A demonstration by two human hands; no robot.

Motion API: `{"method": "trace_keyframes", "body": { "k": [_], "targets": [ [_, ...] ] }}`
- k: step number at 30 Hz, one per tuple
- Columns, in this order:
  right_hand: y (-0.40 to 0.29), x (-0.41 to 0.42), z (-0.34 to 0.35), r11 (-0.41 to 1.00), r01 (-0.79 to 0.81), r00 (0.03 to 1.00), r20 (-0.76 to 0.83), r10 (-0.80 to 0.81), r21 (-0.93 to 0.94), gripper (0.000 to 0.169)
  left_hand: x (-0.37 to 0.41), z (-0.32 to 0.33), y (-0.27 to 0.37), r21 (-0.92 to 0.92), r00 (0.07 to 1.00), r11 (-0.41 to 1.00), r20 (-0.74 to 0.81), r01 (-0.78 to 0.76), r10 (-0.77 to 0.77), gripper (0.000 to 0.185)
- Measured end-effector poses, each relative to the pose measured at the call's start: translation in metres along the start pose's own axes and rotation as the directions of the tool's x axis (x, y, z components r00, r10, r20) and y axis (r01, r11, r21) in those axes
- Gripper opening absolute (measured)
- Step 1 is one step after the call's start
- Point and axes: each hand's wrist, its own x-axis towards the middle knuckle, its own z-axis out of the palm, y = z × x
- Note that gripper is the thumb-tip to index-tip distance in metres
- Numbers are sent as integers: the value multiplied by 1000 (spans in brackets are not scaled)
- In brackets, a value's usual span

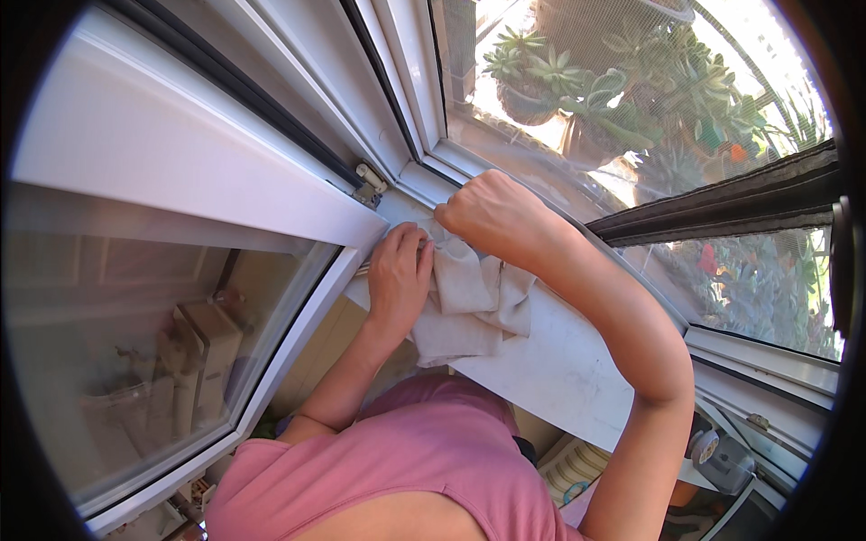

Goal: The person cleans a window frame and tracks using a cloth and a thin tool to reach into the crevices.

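A crumpled pale grey cloth (473,291) lies partly over the white windowsill (568,372), and its lower end hangs past the front edge. My left hand (402,270) grips the cloth's left side with bent fingers, close to the corner of the open window sash (298,203). Curled into a fist, my right hand (490,209) holds the upper part of the cloth against the lower rail of the window frame (443,169). The right palm and fingertips are hidden from above.
A metal hinge (369,184) sits at the frame corner. Behind an insect screen (629,88) stand potted succulents (555,74). A dark screen edge strip (717,196) crosses the opening. Below right is a clear plastic container (727,463); a striped fabric (575,466) lies under the sill.
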Motion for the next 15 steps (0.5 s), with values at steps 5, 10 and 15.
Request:
{"method": "trace_keyframes", "body": {
  "k": [5,10,15],
  "targets": [
    [6,-6,-4,998,-34,999,13,33,54,11,2,0,-1,-7,1000,1000,4,7,-7,31],
    [4,-9,-17,982,-118,991,-51,126,146,17,2,-3,0,42,999,999,23,35,-36,27],
    [7,-3,-12,987,-115,992,-38,120,112,11,3,-2,1,65,996,995,49,71,-74,22]
  ]
}}
